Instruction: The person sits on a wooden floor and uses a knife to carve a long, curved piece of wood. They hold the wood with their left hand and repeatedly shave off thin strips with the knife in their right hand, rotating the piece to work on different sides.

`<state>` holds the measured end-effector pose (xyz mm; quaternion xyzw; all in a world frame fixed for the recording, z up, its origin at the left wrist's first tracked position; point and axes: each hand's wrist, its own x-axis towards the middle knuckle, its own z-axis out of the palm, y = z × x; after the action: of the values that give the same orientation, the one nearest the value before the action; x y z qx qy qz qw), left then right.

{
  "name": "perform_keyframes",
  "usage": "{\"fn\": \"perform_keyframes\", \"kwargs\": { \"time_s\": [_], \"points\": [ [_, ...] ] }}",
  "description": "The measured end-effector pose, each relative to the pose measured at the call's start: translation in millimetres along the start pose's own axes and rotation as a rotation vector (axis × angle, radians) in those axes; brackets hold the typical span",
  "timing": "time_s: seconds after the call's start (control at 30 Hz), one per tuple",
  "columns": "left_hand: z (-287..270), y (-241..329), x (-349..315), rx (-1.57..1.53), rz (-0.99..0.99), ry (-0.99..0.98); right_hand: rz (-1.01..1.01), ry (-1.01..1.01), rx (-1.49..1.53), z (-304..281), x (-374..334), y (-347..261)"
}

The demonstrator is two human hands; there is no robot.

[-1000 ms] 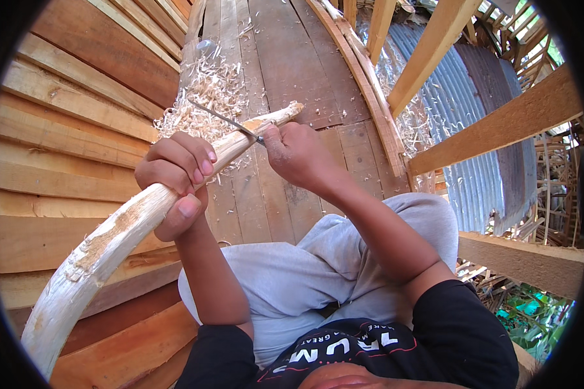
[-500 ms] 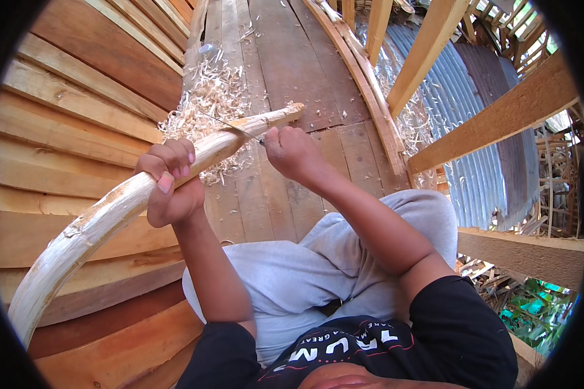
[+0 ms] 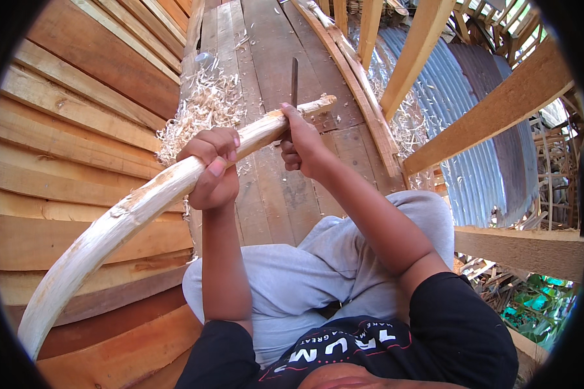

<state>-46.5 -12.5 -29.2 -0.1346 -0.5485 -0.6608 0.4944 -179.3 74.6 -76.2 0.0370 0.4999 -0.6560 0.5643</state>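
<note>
Plank floor (image 3: 272,39), head view — pale shavings (image 3: 204,107) by the board wall (image 3: 78,152). Curved pole (image 3: 126,212) slants above the floor, left hand (image 3: 211,168) wrapped round it. Right hand (image 3: 303,142), fingers curled, grips a knife (image 3: 294,81) beside the pole's far end — blade pointing away.

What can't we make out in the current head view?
All in the head view:
- Knife: handle mostly hidden by the right hand and pole.
- Pole: lower-left end cut off by the dark fisheye rim.
- Left hand: palm hidden by its fingers and the pole.
- Round thing by the shavings: too small to identify.
</note>
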Motion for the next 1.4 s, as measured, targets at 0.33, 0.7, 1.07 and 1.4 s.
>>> {"fn": "perform_keyframes", "kwargs": {
  "time_s": [0.33,0.7,1.07,1.4],
  "points": [
    [11,-22,-6,0.111,-0.295,-0.079,-0.066,0.083,0.052,-38,21,-29],
    [-48,96,7,0.478,-0.658,-0.585,-0.069,0.190,0.078,-33,25,-24],
    [-40,151,6,-0.438,0.044,-0.287,-0.150,0.037,0.066,-37,30,-24],
    [-13,154,8,0.104,0.186,0.253,-0.170,0.051,-0.392,-17,-4,-30]
  ]
}}
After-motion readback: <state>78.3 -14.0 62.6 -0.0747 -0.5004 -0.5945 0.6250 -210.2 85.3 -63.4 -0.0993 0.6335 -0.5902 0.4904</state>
